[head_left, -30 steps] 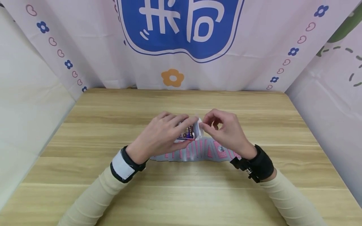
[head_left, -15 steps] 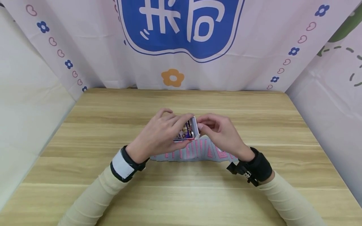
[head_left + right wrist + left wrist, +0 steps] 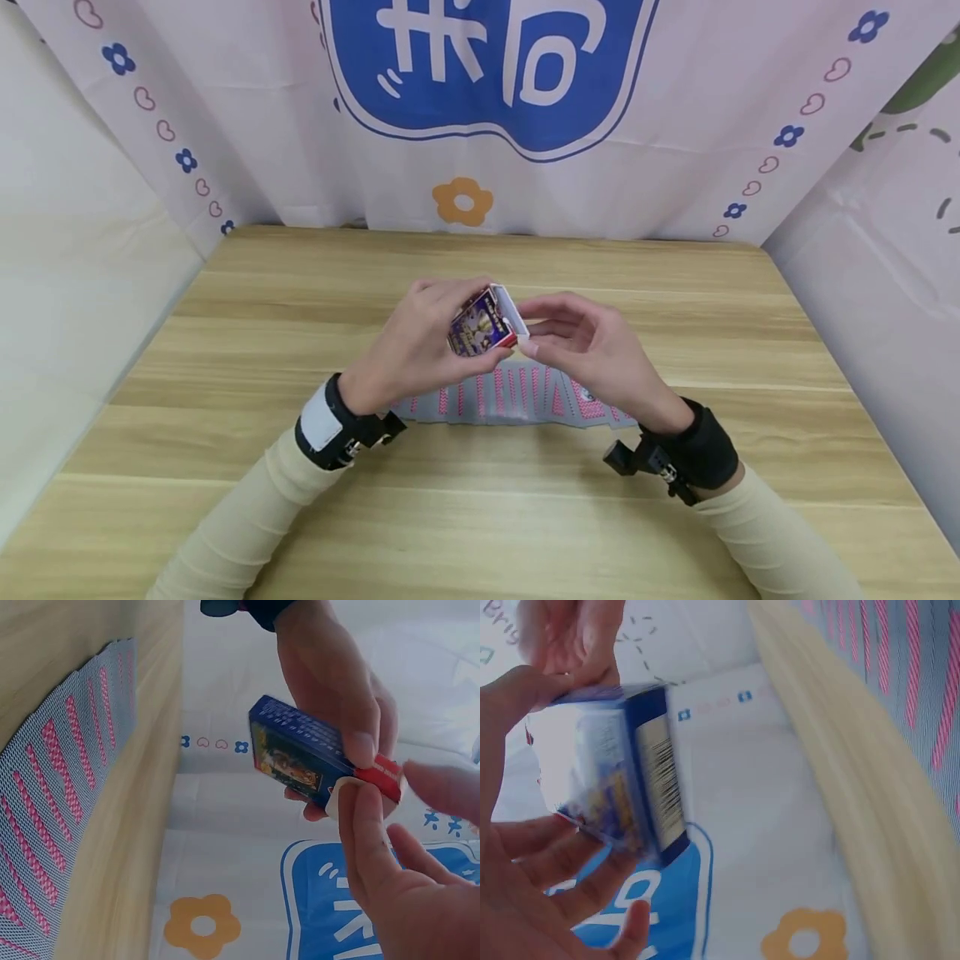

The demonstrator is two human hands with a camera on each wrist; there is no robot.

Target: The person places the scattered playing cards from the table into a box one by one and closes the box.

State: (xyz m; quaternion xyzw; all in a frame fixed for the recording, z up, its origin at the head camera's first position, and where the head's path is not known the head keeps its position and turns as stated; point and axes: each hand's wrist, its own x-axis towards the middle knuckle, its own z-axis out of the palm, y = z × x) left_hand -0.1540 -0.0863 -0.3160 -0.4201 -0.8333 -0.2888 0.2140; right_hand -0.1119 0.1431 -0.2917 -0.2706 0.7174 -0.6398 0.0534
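My left hand (image 3: 431, 333) grips a small card box (image 3: 480, 327), thumb on one side and fingers on the other. Its printed face is dark blue, and the white inner wall of the end nearest my right hand shows. A barcode runs along one side in the left wrist view. My right hand (image 3: 588, 342) is at that end, fingers nearly straight and fingertips right at the box's edge. In the right wrist view two of its fingers (image 3: 364, 825) touch the box's printed side near a red end. Below the hands lies an overlapping spread of playing cards (image 3: 502, 396), pink-patterned and grey.
The spread lies on a wooden table (image 3: 480, 517) and runs left to right, partly behind both wrists. A white printed curtain (image 3: 285, 150) hangs along the far edge, and pale cloth walls stand at both sides. Both wrists wear black straps with small cameras.
The left hand has lifted and tilted the box, turning its end toward the right hand. The right hand's fingers have spread from the closed pinch near the flap. The view has shifted slightly.
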